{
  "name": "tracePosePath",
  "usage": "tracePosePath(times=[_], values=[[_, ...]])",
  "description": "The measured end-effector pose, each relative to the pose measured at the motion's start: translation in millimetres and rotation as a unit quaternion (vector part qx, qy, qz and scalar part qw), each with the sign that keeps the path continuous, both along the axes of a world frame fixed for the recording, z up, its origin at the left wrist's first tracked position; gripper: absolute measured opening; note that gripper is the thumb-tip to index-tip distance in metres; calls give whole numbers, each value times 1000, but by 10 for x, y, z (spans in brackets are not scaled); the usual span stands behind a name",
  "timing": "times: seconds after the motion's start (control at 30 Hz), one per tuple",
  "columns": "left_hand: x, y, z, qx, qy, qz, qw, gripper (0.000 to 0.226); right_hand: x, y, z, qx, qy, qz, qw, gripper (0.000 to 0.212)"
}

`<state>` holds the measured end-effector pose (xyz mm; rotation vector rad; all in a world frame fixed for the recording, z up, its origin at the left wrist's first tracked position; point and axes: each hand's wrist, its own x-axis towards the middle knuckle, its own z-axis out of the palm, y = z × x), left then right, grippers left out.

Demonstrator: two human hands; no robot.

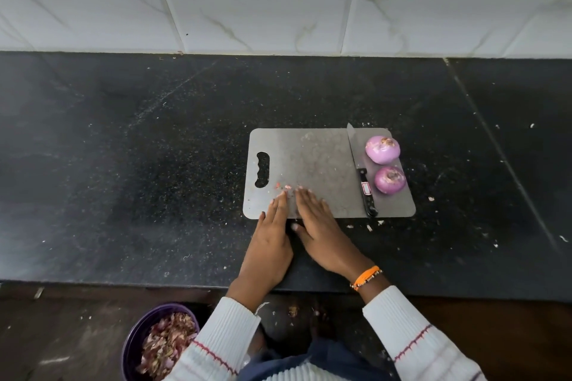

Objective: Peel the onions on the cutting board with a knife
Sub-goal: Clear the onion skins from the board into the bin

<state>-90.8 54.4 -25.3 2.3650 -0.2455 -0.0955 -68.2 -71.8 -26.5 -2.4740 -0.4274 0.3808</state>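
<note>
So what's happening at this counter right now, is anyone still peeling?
No peeling at this moment. Two peeled onions, the far one and the near one, sit at the right end of the cutting board, with the knife lying beside them, untouched. The person's left hand and right hand lie flat with straight fingers at the board's near edge, next to a few peel scraps, seemingly gathering them. A purple bin on the floor holds onion skins.

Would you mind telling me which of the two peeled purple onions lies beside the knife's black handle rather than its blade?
The nearer peeled purple onion, the one closer to the person, sits right of the black knife handle; the farther onion sits beside the blade.
</note>
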Motion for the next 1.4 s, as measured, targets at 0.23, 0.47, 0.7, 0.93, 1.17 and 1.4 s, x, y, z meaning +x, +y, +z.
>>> tracePosePath(times=[0.23,0.47,0.7,0.93,1.17,1.4], values=[[11,-52,2,-76,-58,51,994,58,-254,-363,145,46,-178,-224,957,15],[23,-219,6,-74,-56,17,996,50,-565,-755,-7,-179,-156,-347,907,38],[84,-254,7,-67,-43,6,997,55,-668,-427,-53,-250,-204,-223,920,52],[104,-163,0,-64,-41,31,997,58,-554,-399,35,-143,-177,-261,938,57],[124,-93,18,-66,-55,51,995,59,-510,-194,10,-190,-187,-171,949,51],[151,-8,9,-85,-68,68,992,61,-281,-196,218,-181,-139,-165,959,19]])
